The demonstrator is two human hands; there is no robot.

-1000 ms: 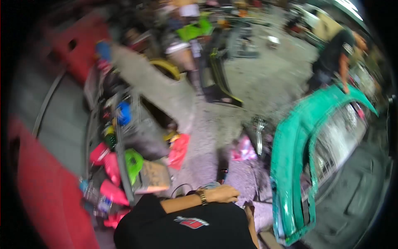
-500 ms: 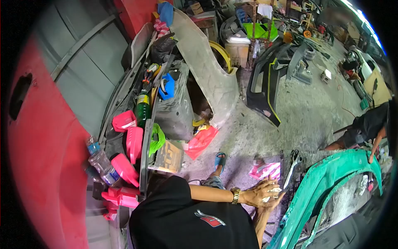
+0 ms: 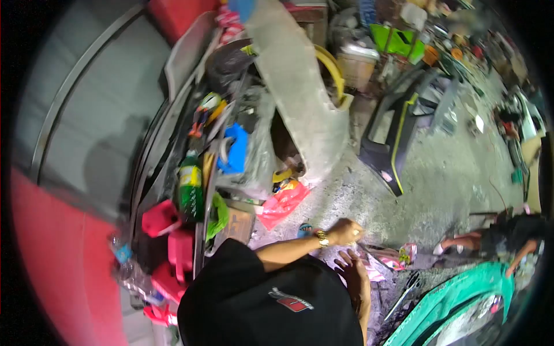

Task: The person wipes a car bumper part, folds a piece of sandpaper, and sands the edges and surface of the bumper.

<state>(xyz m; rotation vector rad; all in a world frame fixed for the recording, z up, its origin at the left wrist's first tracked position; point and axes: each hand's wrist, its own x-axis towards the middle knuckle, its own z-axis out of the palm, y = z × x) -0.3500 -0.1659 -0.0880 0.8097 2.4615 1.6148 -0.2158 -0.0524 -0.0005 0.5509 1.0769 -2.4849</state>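
Observation:
My left hand (image 3: 345,232), with a gold watch (image 3: 322,239) at the wrist, is closed in front of my chest. A small pale patch shows at its fingers, too blurred to name. Just below it is my right hand (image 3: 354,272), its fingers spread and apart from the left hand. Beside the right hand lies a pink-and-white striped plastic bag (image 3: 378,268). A long wrench-like metal tool (image 3: 402,296) rests on the floor to the right, close to a green fender panel (image 3: 450,305).
At left, a rack holds pink containers (image 3: 180,254), a green bottle (image 3: 190,184) and a blue holder (image 3: 234,151). A grey fender (image 3: 294,86) leans ahead, with a black bumper (image 3: 398,132) on the floor. Another person's hand (image 3: 512,267) touches the green panel.
My hands have come apart and moved left; earlier they were together around something white and crumpled. The left has closed, the right has spread. The view has shifted.

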